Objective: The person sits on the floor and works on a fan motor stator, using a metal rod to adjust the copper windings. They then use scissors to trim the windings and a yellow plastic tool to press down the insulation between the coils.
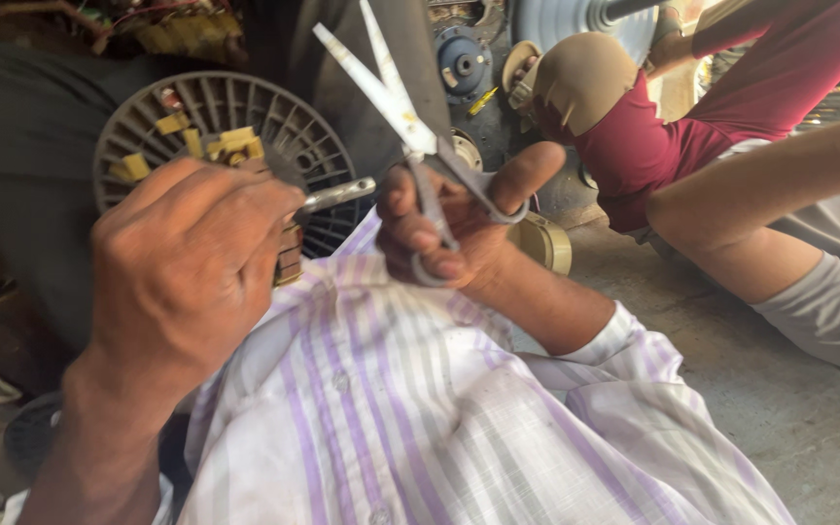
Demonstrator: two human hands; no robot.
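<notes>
Scissors (410, 126) sat in our right hand (454, 228), thumb through one loop and fingers curled through the other, blades spread wide and pointing up and away from us. Our left hand (182, 272) was closed in a loose fist around a small motor part (289, 255) with brownish windings and a metal tab (339, 194) sticking out toward the scissors; most of that part was hidden by the fingers, so we could not tell how firm the hold was. Both hands hovered above our striped shirt (410, 408), near each other but not touching.

Risks, as we judged them: the open blades were near the left knuckles, so a slip could nick skin. The frame was blurred, suggesting quick motion, which would make a bad cut likelier. A weak grip could drop the part onto our lap or the concrete floor (780, 408). Behind stood a grey ribbed fan wheel (221, 126) with yellow clips, and another person's arm (760, 185) lay just to the right, near enough to be bumped by a wide swing.
</notes>
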